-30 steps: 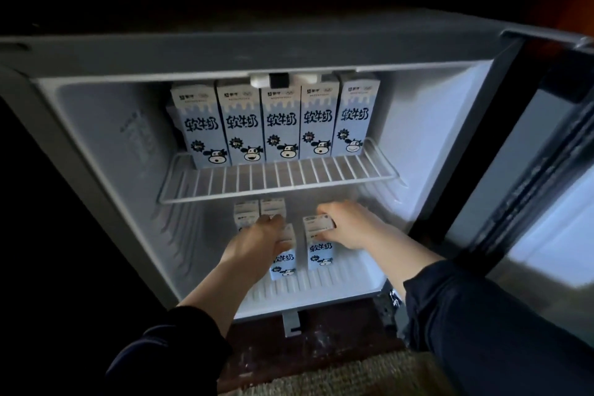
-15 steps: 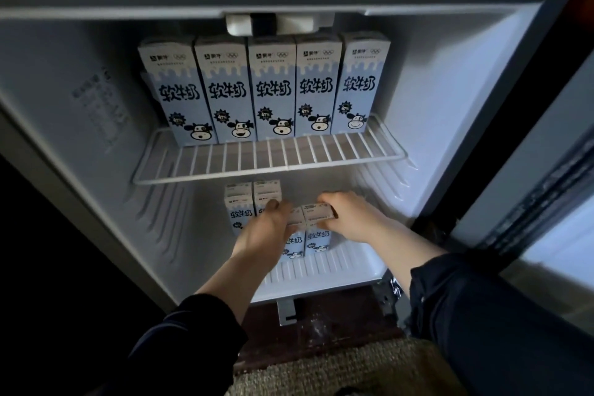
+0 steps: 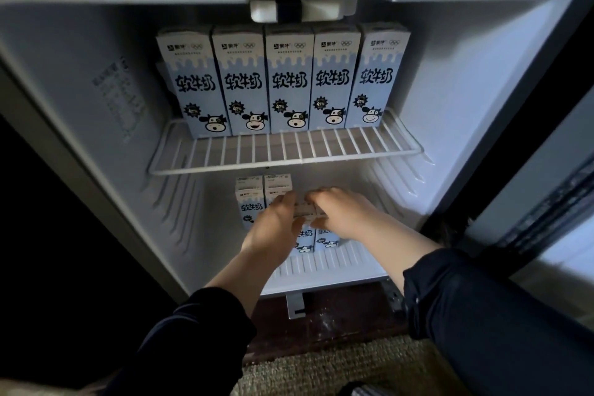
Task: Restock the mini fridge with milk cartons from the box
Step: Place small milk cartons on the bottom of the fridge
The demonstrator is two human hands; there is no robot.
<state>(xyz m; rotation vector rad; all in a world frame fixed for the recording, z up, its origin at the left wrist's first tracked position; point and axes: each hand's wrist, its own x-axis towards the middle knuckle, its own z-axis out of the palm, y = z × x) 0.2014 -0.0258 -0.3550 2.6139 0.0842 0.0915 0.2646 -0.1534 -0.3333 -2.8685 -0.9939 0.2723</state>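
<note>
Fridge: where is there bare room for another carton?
Fridge floor: bare between the right hand and the right wall, and between the back cartons and the left wall. Crowded in the middle, where the left hand and right hand grip the front cartons. The wire shelf has a bare front strip before its carton row.

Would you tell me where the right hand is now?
In the head view, the right hand is in the fridge's lower compartment, right of centre under the wire shelf, gripping a front carton beside the left hand.
</note>
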